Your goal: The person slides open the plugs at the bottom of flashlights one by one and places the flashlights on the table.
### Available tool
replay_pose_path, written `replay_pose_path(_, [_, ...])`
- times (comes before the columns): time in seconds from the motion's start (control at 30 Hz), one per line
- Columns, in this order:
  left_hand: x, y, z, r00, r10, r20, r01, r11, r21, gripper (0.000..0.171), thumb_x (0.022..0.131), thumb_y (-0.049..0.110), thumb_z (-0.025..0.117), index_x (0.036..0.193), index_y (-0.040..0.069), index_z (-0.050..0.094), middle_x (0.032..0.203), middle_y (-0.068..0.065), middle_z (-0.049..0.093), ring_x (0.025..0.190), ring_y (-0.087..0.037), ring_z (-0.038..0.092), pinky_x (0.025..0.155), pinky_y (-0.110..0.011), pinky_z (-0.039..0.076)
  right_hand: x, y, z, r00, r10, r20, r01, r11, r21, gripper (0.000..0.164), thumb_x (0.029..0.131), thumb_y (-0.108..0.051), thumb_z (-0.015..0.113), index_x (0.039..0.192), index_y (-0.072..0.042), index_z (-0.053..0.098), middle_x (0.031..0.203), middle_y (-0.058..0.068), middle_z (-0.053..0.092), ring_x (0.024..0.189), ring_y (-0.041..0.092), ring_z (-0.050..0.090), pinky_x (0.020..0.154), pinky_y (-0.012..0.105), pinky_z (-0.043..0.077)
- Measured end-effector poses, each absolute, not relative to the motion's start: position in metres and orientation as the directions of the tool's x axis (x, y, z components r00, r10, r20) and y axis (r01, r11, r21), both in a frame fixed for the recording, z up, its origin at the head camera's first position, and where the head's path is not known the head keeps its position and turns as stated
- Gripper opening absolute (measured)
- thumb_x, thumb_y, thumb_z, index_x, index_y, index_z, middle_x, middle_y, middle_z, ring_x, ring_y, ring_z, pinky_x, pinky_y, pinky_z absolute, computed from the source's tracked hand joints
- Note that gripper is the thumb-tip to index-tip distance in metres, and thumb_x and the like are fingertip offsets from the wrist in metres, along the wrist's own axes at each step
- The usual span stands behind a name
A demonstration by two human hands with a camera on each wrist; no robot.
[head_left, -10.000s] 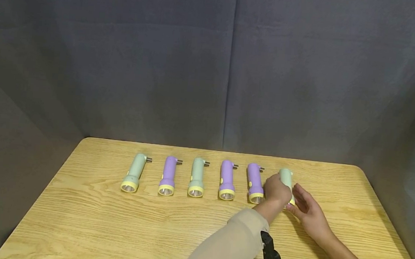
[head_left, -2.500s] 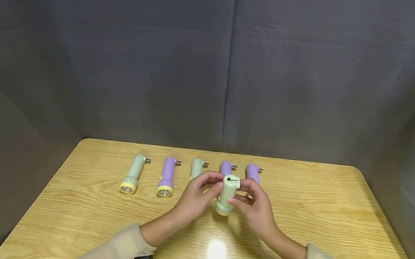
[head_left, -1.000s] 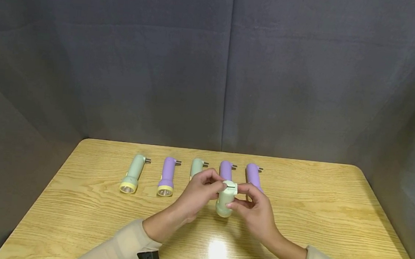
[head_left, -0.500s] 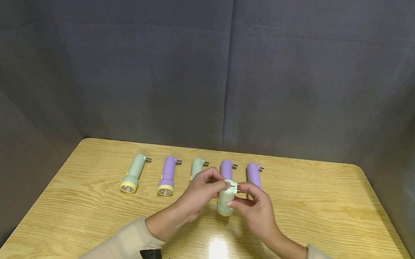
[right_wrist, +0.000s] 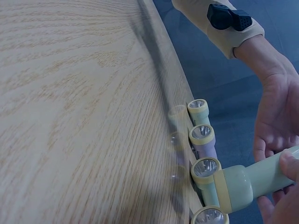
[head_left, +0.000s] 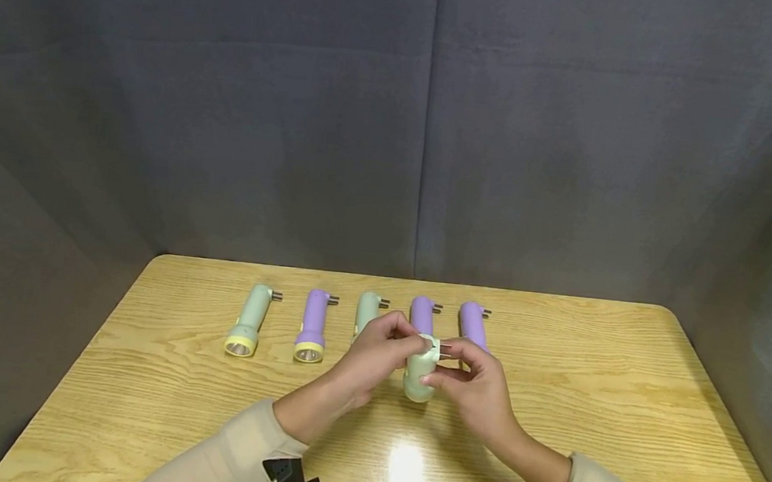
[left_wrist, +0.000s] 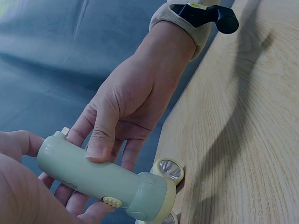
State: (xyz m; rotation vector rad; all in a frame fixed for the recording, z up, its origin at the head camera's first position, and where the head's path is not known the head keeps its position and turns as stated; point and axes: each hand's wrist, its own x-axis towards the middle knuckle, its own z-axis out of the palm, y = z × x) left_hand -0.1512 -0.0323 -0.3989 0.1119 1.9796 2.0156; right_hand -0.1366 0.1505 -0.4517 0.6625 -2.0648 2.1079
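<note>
A pale green flashlight [head_left: 419, 382] with a yellow head ring stands roughly upright between both hands, its head down, over the front-middle of the table. My left hand [head_left: 372, 358] holds its tail end, thumb on the top by the slot. With thumb and fingers, my right hand [head_left: 479, 395] pinches the body from the right. Metal plug prongs [head_left: 445, 350] stick out sideways from the tail toward the right fingers. In the left wrist view a yellow slide switch [left_wrist: 112, 201] shows on the flashlight's side.
Behind the hands several flashlights lie in a row, lenses toward me: a green one [head_left: 254, 314], a purple one [head_left: 313, 323], another green one [head_left: 367, 312] and two purple ones [head_left: 422, 315], partly covered by the hands. Dark grey cloth [head_left: 297, 149] surrounds the wooden table [head_left: 619, 414].
Ten seconds ago the held green flashlight was at the row's right end; it came to the middle in both hands. Over the last second its plug prongs have swung out to the right.
</note>
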Motion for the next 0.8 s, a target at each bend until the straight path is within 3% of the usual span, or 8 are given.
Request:
replay_pose_path(0.3, [-0.1529, -0.0304, -0.4, -0.947, 0.272, -0.169, -0.168, 0.027, 0.985, 0.015, 0.09, 0.017, 0.071, 0.091, 0.008, 0.059, 0.09, -0.003, 0.059, 0.09, -0.018, 0.057, 0.085, -0.033, 0.048, -0.1375, 0.1511, -0.4512, -0.904, -0.207, 0.375, -0.371, -0.058, -0.927, 0.034, 0.076, 0.013, 0.081, 0.103, -0.004, 0.074, 0.108, 0.006, 0.071, 0.103, 0.015, 0.068, 0.084, 0.035, 0.061])
replay_pose_path(0.53, [-0.1542, -0.0301, -0.4008, -0.945, 0.269, -0.188, -0.191, 0.017, 0.981, 0.017, 0.091, 0.018, 0.072, 0.092, 0.007, 0.06, 0.091, -0.003, 0.059, 0.091, -0.018, 0.058, 0.086, -0.033, 0.049, -0.138, 0.1514, -0.4505, -0.902, -0.211, 0.377, -0.374, -0.054, -0.926, 0.032, 0.075, 0.014, 0.081, 0.104, 0.003, 0.072, 0.107, 0.002, 0.071, 0.101, 0.013, 0.068, 0.084, 0.034, 0.061])
replay_pose_path(0.8, [-0.1536, -0.0275, -0.3995, -0.947, 0.27, -0.173, -0.18, -0.001, 0.984, 0.017, 0.092, 0.018, 0.072, 0.092, 0.007, 0.06, 0.09, -0.002, 0.057, 0.085, -0.016, 0.056, 0.077, -0.029, 0.048, -0.1388, 0.1548, -0.4522, -0.904, -0.219, 0.367, -0.363, -0.058, -0.93, 0.031, 0.076, 0.013, 0.08, 0.104, 0.005, 0.071, 0.106, 0.001, 0.071, 0.099, 0.012, 0.067, 0.083, 0.033, 0.061])
